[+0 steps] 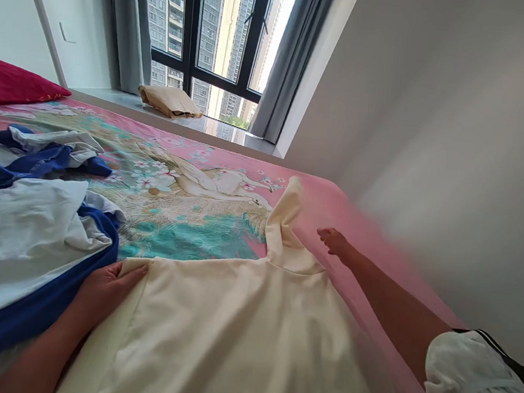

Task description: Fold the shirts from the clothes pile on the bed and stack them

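A cream-coloured garment (232, 317) spreads across the bed in front of me, its wide body running out of view at the bottom. From its far edge a narrower gathered piece (284, 214), which could be a sleeve or collar, sticks up and away. My left hand (112, 281) pinches the left corner of the far edge between thumb and fingers. To the right of the narrow piece, my right hand (332, 241) hovers over the pink sheet, holding nothing, with its fingers loosely apart and not touching the cream cloth.
White and blue clothes (31, 230) lie heaped on the left. The patterned bedsheet (203, 234) reaches the window ledge, where a folded brown paper bag (169, 101) rests. A red pillow (13, 83) is at far left. The grey wall (434, 145) borders the bed's right side.
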`<state>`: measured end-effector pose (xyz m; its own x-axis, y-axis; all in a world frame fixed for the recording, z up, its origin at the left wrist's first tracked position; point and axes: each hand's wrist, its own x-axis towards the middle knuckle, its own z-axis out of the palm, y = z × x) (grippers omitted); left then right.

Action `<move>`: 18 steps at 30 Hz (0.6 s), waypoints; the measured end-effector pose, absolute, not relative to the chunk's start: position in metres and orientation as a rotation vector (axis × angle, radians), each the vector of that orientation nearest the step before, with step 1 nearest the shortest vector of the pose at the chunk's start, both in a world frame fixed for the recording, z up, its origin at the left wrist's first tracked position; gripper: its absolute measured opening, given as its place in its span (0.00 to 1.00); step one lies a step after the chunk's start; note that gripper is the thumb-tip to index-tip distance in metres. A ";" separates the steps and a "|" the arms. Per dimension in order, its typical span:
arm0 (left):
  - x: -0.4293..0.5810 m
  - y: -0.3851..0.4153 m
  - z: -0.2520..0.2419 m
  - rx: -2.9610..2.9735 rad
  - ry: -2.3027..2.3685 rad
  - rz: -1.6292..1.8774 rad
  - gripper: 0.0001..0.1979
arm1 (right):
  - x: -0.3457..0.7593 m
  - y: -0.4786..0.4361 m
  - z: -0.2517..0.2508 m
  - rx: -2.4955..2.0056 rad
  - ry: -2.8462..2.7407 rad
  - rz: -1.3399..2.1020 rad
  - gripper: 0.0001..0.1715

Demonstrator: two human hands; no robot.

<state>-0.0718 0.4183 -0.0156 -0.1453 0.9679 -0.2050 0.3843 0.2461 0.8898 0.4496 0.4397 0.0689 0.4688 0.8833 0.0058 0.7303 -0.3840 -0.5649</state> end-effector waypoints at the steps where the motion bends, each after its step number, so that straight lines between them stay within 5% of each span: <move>1: -0.072 0.419 -0.013 1.309 1.716 0.826 0.22 | 0.448 0.427 0.050 -2.262 -1.346 0.433 0.23; 6: -0.071 0.419 0.000 1.688 1.917 0.508 0.20 | 0.444 0.391 -0.009 -2.395 -1.416 0.313 0.20; 18: -0.070 0.421 -0.014 1.937 2.218 0.352 0.27 | 0.457 0.402 -0.036 -2.623 -1.435 0.115 0.29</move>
